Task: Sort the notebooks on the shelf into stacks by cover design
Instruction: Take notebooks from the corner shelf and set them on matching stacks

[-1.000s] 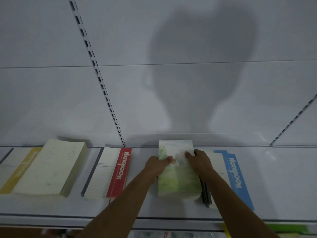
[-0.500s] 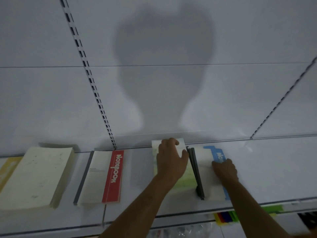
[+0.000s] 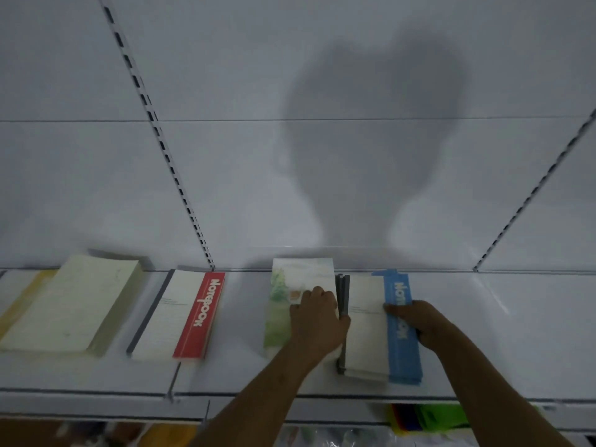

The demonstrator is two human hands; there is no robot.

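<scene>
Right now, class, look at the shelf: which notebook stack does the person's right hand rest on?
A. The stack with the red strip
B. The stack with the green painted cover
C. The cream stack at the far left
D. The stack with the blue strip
D: the right hand lies on the stack with the blue strip, while the left hand is on the stack with the green painted cover.
</scene>
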